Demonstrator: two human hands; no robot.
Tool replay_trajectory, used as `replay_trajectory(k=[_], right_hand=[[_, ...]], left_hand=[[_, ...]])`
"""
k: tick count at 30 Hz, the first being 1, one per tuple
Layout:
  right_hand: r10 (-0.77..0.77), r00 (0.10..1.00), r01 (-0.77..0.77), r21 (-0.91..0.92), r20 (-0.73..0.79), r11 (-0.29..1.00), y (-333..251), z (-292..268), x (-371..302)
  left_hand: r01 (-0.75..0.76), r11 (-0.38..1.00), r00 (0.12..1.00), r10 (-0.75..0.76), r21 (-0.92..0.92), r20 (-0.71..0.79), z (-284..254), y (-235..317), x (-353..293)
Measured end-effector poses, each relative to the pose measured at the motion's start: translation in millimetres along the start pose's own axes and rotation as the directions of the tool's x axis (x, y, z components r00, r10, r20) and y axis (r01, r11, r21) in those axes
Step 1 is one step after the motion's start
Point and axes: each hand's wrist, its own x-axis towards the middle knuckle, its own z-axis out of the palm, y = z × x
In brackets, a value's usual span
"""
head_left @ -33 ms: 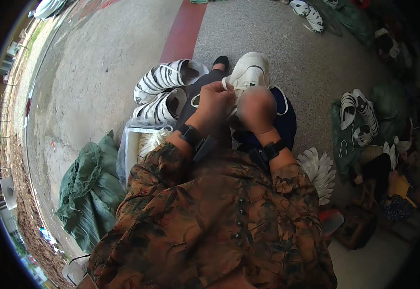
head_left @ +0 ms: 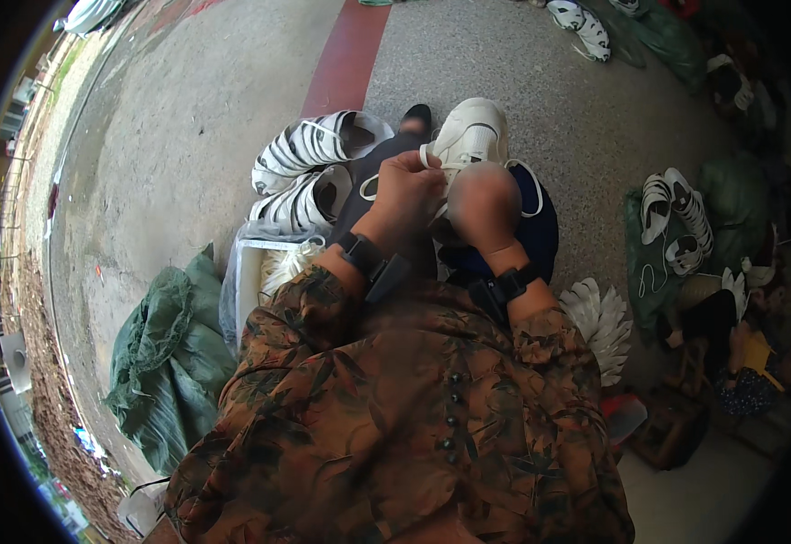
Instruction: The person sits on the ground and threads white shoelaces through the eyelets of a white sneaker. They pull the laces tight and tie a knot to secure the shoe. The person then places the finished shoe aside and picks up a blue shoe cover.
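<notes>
A cream-white sneaker [head_left: 476,127] rests over my lap, its toe pointing away from me. My left hand [head_left: 404,192] is beside its left edge, thumb and fingers pinched on a white shoelace [head_left: 426,158]. A lace loop shows left of that hand. My right hand [head_left: 486,207] lies over the shoe's near part, around the tongue and collar. A round blur covers its fingers, so their grip cannot be made out. Another stretch of white lace curves out to the right of this hand, over dark blue cloth [head_left: 545,238].
White sneakers with dark stripes [head_left: 300,154] stand at left, above a white box [head_left: 250,272] of pale laces. A green sack [head_left: 173,354] slumps nearby. White strips [head_left: 597,326] fan out at right. Farther right are striped shoes [head_left: 676,213] on green sacking and another person's arm [head_left: 738,349].
</notes>
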Motion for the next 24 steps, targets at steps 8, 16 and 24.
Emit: replay_trajectory(k=[8,16,24], right_hand=[[0.033,0.999,-0.034,0.046,0.027,0.998,5,3,-4],[0.017,0.999,-0.018,0.023,0.048,1.000,15,8,-5],[-0.019,0.997,0.013,0.083,0.081,0.996,21,6,-2]], left_hand=[[-0.188,0.793,0.959,0.277,0.579,-0.068,6,-1,14],[-0.111,0.733,0.972,0.220,0.671,-0.080,1,-10,26],[-0.265,0.382,0.865,0.500,0.886,0.043,5,-22,16]])
